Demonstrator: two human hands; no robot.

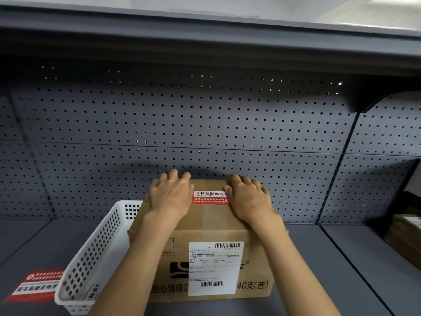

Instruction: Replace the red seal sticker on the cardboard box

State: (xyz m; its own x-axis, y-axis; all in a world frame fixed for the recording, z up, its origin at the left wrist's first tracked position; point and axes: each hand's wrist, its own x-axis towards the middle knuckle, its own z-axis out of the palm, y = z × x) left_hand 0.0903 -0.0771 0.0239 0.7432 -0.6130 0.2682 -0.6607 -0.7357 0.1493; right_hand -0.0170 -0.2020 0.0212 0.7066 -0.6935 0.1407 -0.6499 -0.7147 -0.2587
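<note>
Resting on a grey shelf, a cardboard box (205,226) sits centre. Left of the box lie a loose red sticker (34,285) and a white perforated basket (91,252). On the box top, the left hand (170,195) presses flat, fingers spread, gripping nothing. A red seal sticker (210,197) lies between the hands. The right hand (248,197) also presses flat. The sticker looks applied; smoothing may remain.

Both hands (170,197) (247,199) flat atop box (205,224), flanking sticker (210,197).
</note>
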